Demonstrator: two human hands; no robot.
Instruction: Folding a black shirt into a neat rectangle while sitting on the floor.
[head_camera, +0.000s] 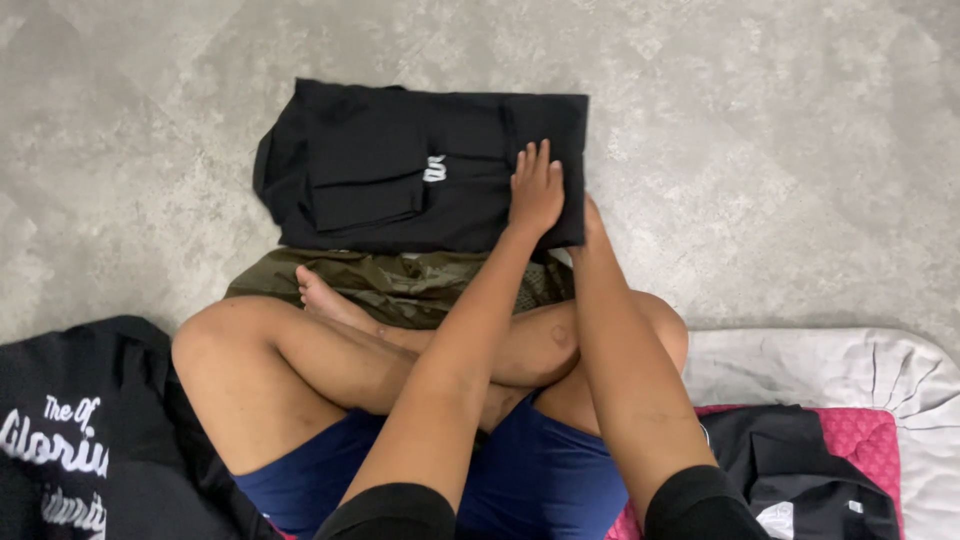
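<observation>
Arms stretched forward over crossed legs: left hand (537, 190) lies flat, fingers spread, pressing the folded black garment (420, 165); right hand (592, 222) tucks under its edge just beside, grip hidden.

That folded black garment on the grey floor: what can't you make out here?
- Head view: right hand mostly hidden under the folded black garment's edge.
- Olive-green cloth partly covered by the garment and crossed legs.
- Black printed shirt cut off by the left edge.
- Left hand lies flat on the garment.
</observation>
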